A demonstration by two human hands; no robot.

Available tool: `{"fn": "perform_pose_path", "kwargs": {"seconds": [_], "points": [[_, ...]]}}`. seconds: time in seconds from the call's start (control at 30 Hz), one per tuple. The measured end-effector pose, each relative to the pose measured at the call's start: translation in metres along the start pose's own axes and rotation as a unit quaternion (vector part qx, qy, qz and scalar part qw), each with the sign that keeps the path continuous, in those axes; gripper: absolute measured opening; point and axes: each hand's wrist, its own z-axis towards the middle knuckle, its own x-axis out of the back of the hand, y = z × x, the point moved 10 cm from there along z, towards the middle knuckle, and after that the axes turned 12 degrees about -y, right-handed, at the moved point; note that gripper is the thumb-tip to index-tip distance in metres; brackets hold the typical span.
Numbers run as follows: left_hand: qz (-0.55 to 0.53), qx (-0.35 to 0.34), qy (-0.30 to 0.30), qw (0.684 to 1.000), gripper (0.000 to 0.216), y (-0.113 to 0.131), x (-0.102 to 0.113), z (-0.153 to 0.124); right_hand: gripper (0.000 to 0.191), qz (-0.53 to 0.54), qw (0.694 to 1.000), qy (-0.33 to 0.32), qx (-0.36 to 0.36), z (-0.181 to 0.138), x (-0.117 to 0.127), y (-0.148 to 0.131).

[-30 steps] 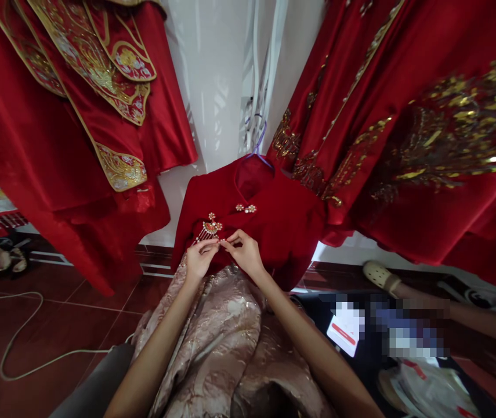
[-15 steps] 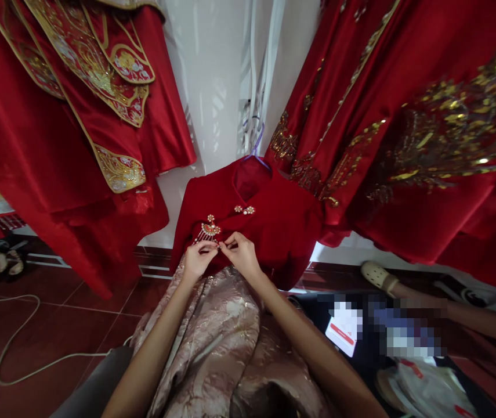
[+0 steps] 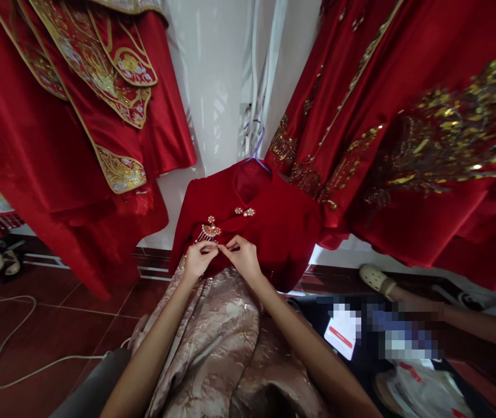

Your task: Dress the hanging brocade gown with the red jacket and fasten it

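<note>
A red velvet jacket hangs from a purple hanger in front of me, above a pale pink brocade skirt. My left hand and my right hand meet fingertip to fingertip at the jacket's front flap. Both pinch a small fastening there, just below a gold tasselled ornament. A second pearl button pair sits higher, near the collar.
Red gold-embroidered gowns hang at the left and right of a white wall. A white cable loops on the dark red floor. Shoes stand far left. Another person's leg with a cream shoe lies at the right.
My hands stay pinched at the same fastening, with only small finger movements. The view has shifted slightly.
</note>
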Motion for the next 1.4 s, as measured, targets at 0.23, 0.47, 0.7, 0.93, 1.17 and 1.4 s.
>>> {"fn": "perform_pose_path", "kwargs": {"seconds": [0.23, 0.47, 0.7, 0.93, 1.17, 1.4], "points": [[0.031, -0.007, -0.001, 1.000, 0.013, 0.005, -0.001, 0.001, 0.023, -0.016, 1.000, -0.003, -0.014, 0.009, -0.003, 0.005], [0.044, -0.010, 0.050, 0.998, 0.024, 0.008, 0.005, -0.004, 0.023, 0.041, 0.996, -0.078, -0.022, -0.005, 0.000, 0.019], [0.208, -0.023, 0.043, 0.977, 0.018, 0.038, 0.001, -0.016, 0.019, 0.039, 0.995, -0.087, -0.033, -0.028, 0.035, 0.021], [0.433, -0.075, 0.032, 0.898, 0.018, 0.058, -0.023, -0.027, 0.021, 0.074, 0.991, -0.108, 0.009, -0.023, 0.023, -0.001], [0.318, -0.104, 0.045, 0.941, 0.016, 0.045, -0.019, -0.025, 0.033, 0.035, 0.985, -0.159, 0.061, -0.029, -0.005, -0.009], [0.214, -0.051, 0.032, 0.975, 0.018, 0.031, -0.016, -0.021, 0.054, 0.019, 0.981, -0.190, 0.034, -0.032, -0.017, 0.001]]}}
